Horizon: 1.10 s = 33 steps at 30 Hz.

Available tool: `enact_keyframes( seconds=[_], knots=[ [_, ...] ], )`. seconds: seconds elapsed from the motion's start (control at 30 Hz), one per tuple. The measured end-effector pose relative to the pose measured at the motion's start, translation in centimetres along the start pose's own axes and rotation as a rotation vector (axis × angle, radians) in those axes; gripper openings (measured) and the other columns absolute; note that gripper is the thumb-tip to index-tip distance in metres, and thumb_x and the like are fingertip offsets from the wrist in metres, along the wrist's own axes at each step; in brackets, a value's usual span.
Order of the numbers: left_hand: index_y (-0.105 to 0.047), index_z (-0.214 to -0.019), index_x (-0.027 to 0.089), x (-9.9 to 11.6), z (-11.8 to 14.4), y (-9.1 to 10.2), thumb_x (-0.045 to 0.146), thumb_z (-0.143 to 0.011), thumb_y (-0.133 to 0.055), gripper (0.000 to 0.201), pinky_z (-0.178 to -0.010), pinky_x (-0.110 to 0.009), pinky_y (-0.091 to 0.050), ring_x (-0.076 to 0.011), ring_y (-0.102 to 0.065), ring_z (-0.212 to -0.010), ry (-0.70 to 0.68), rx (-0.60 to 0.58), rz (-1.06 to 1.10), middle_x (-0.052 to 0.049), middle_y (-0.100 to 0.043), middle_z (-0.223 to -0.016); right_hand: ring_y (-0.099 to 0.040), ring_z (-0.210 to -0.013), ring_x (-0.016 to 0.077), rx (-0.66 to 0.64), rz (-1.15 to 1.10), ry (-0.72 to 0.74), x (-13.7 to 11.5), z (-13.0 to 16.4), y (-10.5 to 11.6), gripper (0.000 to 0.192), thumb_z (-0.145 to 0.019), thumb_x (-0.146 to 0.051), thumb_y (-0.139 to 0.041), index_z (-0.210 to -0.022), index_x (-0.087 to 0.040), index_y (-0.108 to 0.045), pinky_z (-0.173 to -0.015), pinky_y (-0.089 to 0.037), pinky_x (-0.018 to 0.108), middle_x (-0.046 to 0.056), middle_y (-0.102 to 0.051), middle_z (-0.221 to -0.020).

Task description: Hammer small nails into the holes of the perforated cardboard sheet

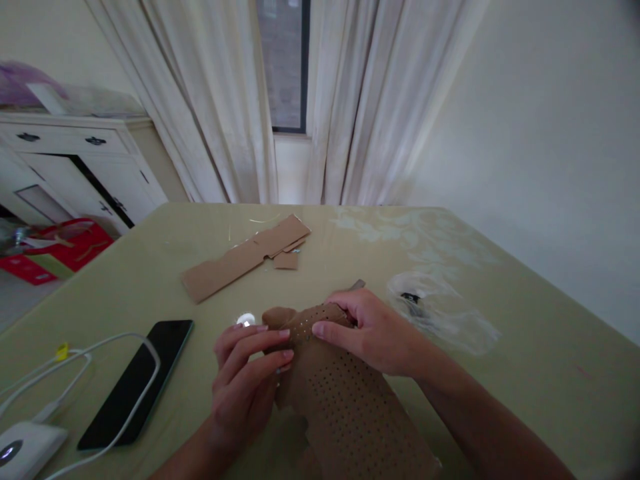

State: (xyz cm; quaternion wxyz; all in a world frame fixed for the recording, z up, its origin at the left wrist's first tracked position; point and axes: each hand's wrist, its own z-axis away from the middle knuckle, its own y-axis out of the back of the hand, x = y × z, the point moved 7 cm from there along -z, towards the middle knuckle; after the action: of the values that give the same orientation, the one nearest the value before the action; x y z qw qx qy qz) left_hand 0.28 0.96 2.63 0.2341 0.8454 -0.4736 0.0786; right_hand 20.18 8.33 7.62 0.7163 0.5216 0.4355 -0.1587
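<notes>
The brown sheet (350, 407) with many small holes lay on the near part of the table (525, 373), between the person's two arms, and its far end was folded or rolled over. The left hand (245, 380) was closed on the left edge of this far end, with the fingers curled around it and the fingertips (280, 333) pressing on top. The right hand (370, 330) lay over the rolled end from the right side and gripped it, the index finger stretched to the left across the holes. Both hands were touching the sheet and were very near each other.

Just behind the left hand a small round shiny thing (245, 320) stood on the table. To the left a black phone (137, 383) lay flat, and a white cable (100, 353) crossed over it toward a white device (23, 450) at the corner. Farther back a long cardboard strip (240, 260) lay with a small cardboard piece (286, 261) just beside it. On the right a clear plastic bag (440, 310) lay well apart from the hands. Behind the table white curtains (215, 100) hung beside a window (283, 63), and a white cabinet (75, 153) stood on the left.
</notes>
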Motion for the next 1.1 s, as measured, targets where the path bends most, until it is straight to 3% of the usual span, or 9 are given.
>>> enact_keyframes(
  seconds=[0.17, 0.27, 0.3, 0.4, 0.47, 0.57, 0.7, 1.1],
  knots=[
    [-0.064, -0.102, 0.028, -0.3, 0.2, 0.3, 0.016, -0.105, -0.058, 0.014, -0.103, -0.047, -0.048, -0.0227, -0.071, -0.102, 0.063, 0.049, 0.119, -0.001, -0.082, -0.104, -0.047, -0.064, 0.0131, 0.019, 0.005, 0.035, -0.1, -0.2, 0.3, 0.037, -0.096, -0.045, -0.07, -0.07, -0.019, -0.061, -0.056, -0.031, 0.028, -0.002, -0.053, -0.067],
    [-0.065, -0.098, 0.025, -2.9, -0.3, 0.9, 0.028, -0.107, -0.059, 0.012, -0.089, -0.039, -0.055, -0.0213, -0.071, -0.091, 0.292, 0.193, 0.117, -0.002, -0.078, -0.094, -0.047, -0.063, 0.0134, 0.036, -0.1, 0.01, 0.3, -0.3, 1.4, 0.035, -0.096, -0.045, -0.069, -0.073, -0.019, -0.064, -0.053, -0.03, 0.027, -0.002, -0.052, -0.066],
    [-0.068, -0.097, 0.024, -4.3, -0.4, 0.8, 0.033, -0.106, -0.063, 0.013, -0.085, -0.036, -0.055, -0.0212, -0.071, -0.089, 0.399, 0.192, 0.071, -0.003, -0.077, -0.093, -0.048, -0.063, 0.0136, 0.05, -0.138, -0.004, 0.6, -0.3, 1.9, 0.034, -0.096, -0.046, -0.069, -0.075, -0.019, -0.066, -0.053, -0.031, 0.027, -0.002, -0.053, -0.067],
    [-0.077, -0.104, 0.022, -8.6, -0.3, -0.9, 0.048, -0.1, -0.067, 0.028, -0.078, -0.033, -0.054, -0.0231, -0.071, -0.085, 0.709, -0.092, -0.065, -0.005, -0.08, -0.097, -0.05, -0.063, 0.0144, 0.071, -0.238, -0.041, 1.2, -0.1, 3.1, 0.035, -0.095, -0.05, -0.071, -0.082, -0.018, -0.071, -0.052, -0.033, 0.026, 0.0, -0.059, -0.07],
    [-0.078, -0.115, 0.021, -10.5, 0.3, -1.9, 0.05, -0.096, -0.066, 0.036, -0.071, -0.033, -0.051, -0.0238, -0.069, -0.076, 0.794, -0.295, -0.133, -0.005, -0.08, -0.089, -0.051, -0.062, 0.0143, 0.07, -0.291, -0.059, 1.4, 0.1, 3.4, 0.037, -0.094, -0.053, -0.072, -0.084, -0.018, -0.073, -0.051, -0.035, 0.026, 0.001, -0.061, -0.071],
    [-0.077, -0.119, 0.019, -11.5, 1.1, -2.7, 0.043, -0.096, -0.062, 0.037, -0.073, -0.036, -0.046, -0.0263, -0.069, -0.075, 0.783, -0.523, -0.297, -0.006, -0.079, -0.084, -0.053, -0.062, 0.0142, 0.039, -0.361, -0.075, 1.5, 0.1, 3.2, 0.039, -0.093, -0.055, -0.075, -0.086, -0.017, -0.075, -0.052, -0.037, 0.026, 0.002, -0.064, -0.072],
    [-0.074, -0.123, 0.016, -11.2, 1.8, -3.1, 0.035, -0.099, -0.057, 0.034, -0.077, -0.036, -0.041, -0.0284, -0.07, -0.083, 0.771, -0.678, -0.424, -0.008, -0.077, -0.086, -0.056, -0.064, 0.0139, -0.006, -0.399, -0.069, 1.3, 0.1, 2.6, 0.039, -0.093, -0.054, -0.076, -0.089, -0.015, -0.077, -0.053, -0.038, 0.024, 0.003, -0.067, -0.075],
    [-0.07, -0.122, 0.016, -10.9, 1.9, -3.5, 0.026, -0.102, -0.051, 0.029, -0.079, -0.038, -0.044, -0.0311, -0.071, -0.093, 0.694, -0.713, -0.463, -0.01, -0.073, -0.092, -0.066, -0.072, 0.0165, -0.05, -0.509, -0.084, 1.2, 0.2, 2.3, 0.042, -0.083, -0.053, -0.089, -0.097, -0.014, -0.079, -0.06, -0.05, 0.025, 0.005, -0.076, -0.087]
  ],
)
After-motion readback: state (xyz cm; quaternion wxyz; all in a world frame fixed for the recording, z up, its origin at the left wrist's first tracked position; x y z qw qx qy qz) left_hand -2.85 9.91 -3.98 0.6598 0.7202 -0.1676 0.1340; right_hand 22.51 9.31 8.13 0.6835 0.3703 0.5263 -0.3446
